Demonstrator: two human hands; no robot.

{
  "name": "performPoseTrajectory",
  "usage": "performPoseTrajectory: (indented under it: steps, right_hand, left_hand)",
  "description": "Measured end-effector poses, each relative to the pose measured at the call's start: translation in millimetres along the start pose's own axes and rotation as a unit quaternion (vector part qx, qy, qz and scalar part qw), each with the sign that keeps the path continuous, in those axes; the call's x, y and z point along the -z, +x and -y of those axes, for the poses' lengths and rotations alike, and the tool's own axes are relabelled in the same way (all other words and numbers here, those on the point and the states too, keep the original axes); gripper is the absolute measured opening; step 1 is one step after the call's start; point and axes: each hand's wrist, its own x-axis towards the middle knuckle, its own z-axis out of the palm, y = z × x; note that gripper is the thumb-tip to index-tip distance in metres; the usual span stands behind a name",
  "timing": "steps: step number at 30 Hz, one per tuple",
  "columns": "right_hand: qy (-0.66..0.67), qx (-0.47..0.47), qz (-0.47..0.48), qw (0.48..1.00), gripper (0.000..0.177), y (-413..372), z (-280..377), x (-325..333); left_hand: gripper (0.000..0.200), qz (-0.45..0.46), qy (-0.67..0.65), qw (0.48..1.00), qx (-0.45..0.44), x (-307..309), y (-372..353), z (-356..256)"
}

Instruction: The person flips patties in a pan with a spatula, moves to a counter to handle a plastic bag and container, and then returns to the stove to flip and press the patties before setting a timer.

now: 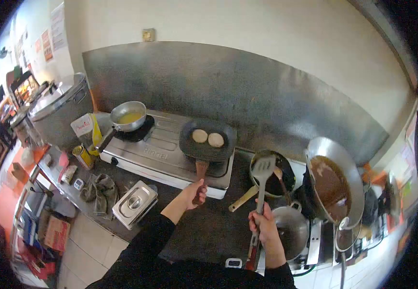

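Note:
My left hand (193, 195) is wrapped round the wooden handle of a dark square grill pan (204, 150), which sits on the right burner of a silver gas stove (158, 153). Two pale round patties (208, 137) lie side by side in the pan. My right hand (263, 222) grips the handle of a slotted spatula (264, 168), its head raised over a dark frying pan (286, 180) on the counter. On the left burner stands a small metal pan (128, 117) with yellow liquid in it.
At the right is a large wok (335, 183) of brown liquid, with a metal lid (290, 231) near it. Left of the stove stand a big pot (57, 113), a yellow can (82, 156) and a pouch (86, 130). A cloth (100, 192) and a lidded steel container (135, 203) lie in front.

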Motion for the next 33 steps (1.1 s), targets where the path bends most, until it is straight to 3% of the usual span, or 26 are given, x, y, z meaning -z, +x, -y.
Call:
performPoseTrajectory:
  steps: [2,3,5,7,9,14,17,19,23,26,33]
  right_hand:
    - [-0.199,0.055,0.003,0.979,0.026,5,16,-13]
    - [-0.333,0.116,0.009,0.936,0.026,19,22,-15]
    - [-0.571,0.235,0.025,0.786,0.025,64,40,-27]
    - [-0.627,0.353,0.043,0.693,0.024,83,79,-75]
    - [-0.731,0.306,-0.029,0.610,0.023,136,84,-104]
    - [-0.861,0.224,-0.062,0.452,0.019,224,84,-159]
    - [-0.902,0.156,-0.041,0.401,0.020,238,75,-180]
    - [-0.907,0.120,-0.057,0.399,0.020,253,64,-186]
    - [-0.900,0.088,-0.065,0.422,0.020,264,51,-190]
    - [-0.912,0.094,-0.041,0.397,0.021,259,55,-190]
    - [-0.898,0.066,-0.022,0.435,0.024,243,59,-195]
  left_hand:
    - [0.027,0.002,-0.010,1.000,0.003,1,2,4]
    - [0.027,-0.001,-0.014,1.000,-0.001,0,6,5]
    - [0.026,0.006,-0.020,1.000,-0.014,-2,6,5]
    - [0.025,0.029,-0.025,0.999,-0.030,-6,-1,5]
    - [0.024,0.039,-0.035,0.998,-0.031,-1,3,6]
    - [0.026,0.040,-0.037,0.998,-0.040,-1,3,8]
    - [0.026,0.035,-0.034,0.998,-0.039,0,6,6]
    - [0.026,0.021,-0.025,0.999,-0.037,0,8,5]
    - [0.027,0.006,-0.019,0.999,-0.029,0,5,-1]
    - [0.025,0.039,-0.017,0.997,-0.064,4,4,2]
    - [0.023,0.034,-0.024,0.997,-0.061,5,7,3]
